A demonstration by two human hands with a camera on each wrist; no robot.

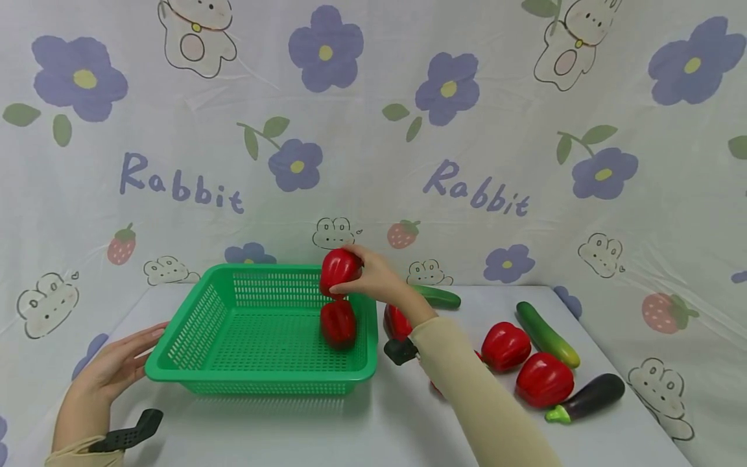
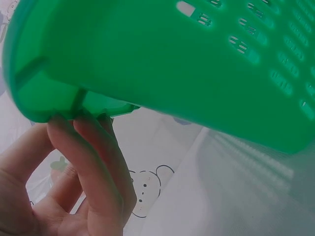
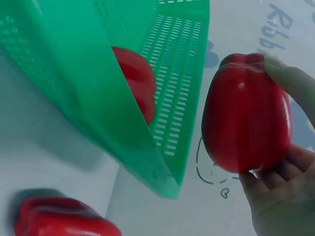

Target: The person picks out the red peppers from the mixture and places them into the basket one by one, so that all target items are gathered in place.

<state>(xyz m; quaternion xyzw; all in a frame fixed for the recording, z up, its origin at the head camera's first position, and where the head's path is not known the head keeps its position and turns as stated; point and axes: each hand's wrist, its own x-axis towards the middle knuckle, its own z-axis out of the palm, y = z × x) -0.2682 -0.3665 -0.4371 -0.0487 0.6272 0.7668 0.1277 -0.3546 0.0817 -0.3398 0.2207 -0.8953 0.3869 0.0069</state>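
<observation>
High over the right end of a green plastic basket, my right hand grips a red bell pepper between thumb and fingers. The right wrist view has this pepper upright, just outside the basket wall. Inside the basket, near its right wall, lies another red bell pepper, partly hidden by the wall in the right wrist view. My left hand is at the basket's left end. In the left wrist view its fingertips touch the underside of the rim.
Right of the basket lie more red bell peppers, some partly behind my right arm. A cucumber and an eggplant are near the table's right edge. Another green cucumber lies at the back. A printed cloth hangs behind the table.
</observation>
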